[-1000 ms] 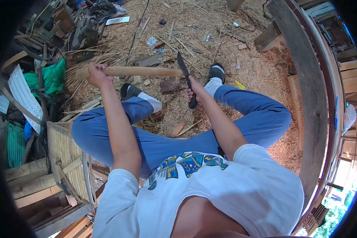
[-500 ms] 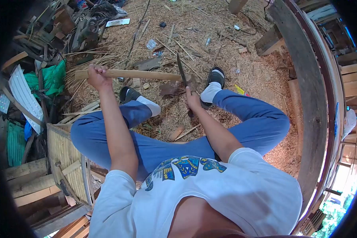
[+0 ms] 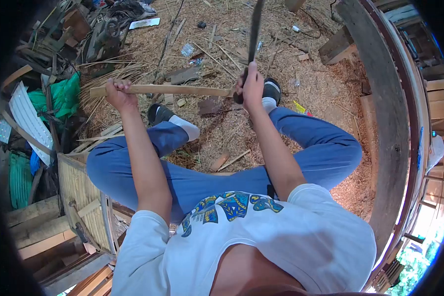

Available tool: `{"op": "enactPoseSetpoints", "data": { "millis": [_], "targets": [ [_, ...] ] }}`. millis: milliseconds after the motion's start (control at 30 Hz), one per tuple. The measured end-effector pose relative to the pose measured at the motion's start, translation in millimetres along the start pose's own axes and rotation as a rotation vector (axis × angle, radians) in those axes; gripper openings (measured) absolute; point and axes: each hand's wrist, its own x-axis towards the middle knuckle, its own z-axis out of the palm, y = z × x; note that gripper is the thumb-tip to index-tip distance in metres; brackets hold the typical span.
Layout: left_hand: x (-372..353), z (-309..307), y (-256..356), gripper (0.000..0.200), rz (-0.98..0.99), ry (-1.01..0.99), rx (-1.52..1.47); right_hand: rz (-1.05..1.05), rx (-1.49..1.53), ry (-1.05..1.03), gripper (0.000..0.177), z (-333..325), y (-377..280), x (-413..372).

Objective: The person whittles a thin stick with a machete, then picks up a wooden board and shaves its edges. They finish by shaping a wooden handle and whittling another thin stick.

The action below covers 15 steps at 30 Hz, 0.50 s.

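My left hand point(image 3: 120, 94) is wrapped round the left end of a pale wooden strip point(image 3: 177, 90), which lies roughly level across in front of me. The strip's right end is close to my right hand point(image 3: 250, 88), which grips the handle of a machete point(image 3: 254, 37). The dark blade points up and away from me, raised off the wood. Beneath the strip's right part, a dark flat block point(image 3: 211, 106) lies on the ground between my feet.
Wood shavings point(image 3: 232, 24) cover the ground. Scrap and a green plastic sheet point(image 3: 66, 96) are piled at the left, by a wooden crate point(image 3: 84, 197). A long thick beam point(image 3: 387, 123) runs along the right. A wood offcut point(image 3: 220, 161) lies between my legs.
My right hand has lifted the machete up and away, its blade rising from beside the strip's right end. My left hand still holds the strip, which has shifted slightly.
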Motion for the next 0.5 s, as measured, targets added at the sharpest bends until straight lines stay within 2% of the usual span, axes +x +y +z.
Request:
{"op": "enactPoseSetpoints", "data": {
  "millis": [33,67,100,167,200,233,300,400,433,500],
  "targets": [
    [1.3,0.8,-1.0,0.027,0.005,0.002,-0.008,-0.087,0.050,0.004,0.054,-1.9,-2.8,3.4],
    [2.9,3.9,-3.6,0.027,-0.006,-0.002,-0.012,-0.178,-0.100,0.077,0.058,-14.0,43.7,7.0],
    [3.8,3.2,-2.8,0.027,-0.014,-0.002,-0.012,-0.263,-0.250,0.144,0.062,-30.9,120.5,10.4],
    [1.7,-2.0,-0.6,0.027,-0.042,-0.040,-0.030,0.038,-1.015,0.017,0.072,-63.1,222.4,-1.7],
    [1.5,-7.6,-0.4,0.028,-0.055,-0.081,-0.052,0.147,-0.888,0.000,0.074,-68.8,235.4,-1.8],
    [3.9,-6.6,1.3,0.028,-0.065,-0.126,-0.072,0.252,-0.753,-0.017,0.076,-60.8,221.0,-6.4],
    [5.1,-1.5,-1.5,0.028,-0.025,-0.085,-0.043,0.650,-0.333,-0.204,0.074,-56.3,164.3,-22.9],
    [-1.2,0.0,0.3,0.029,-0.027,-0.049,-0.022,1.039,0.222,-0.352,0.071,-68.3,158.7,-2.4],
    [-0.5,-0.9,-0.6,0.028,-0.016,-0.048,-0.014,1.089,0.236,-0.292,0.068,-65.1,143.5,1.0],
    [0.9,-3.0,-2.0,0.028,-0.015,-0.036,-0.010,0.822,0.010,-0.195,0.063,-48.5,115.4,-0.9]
  ]
}}
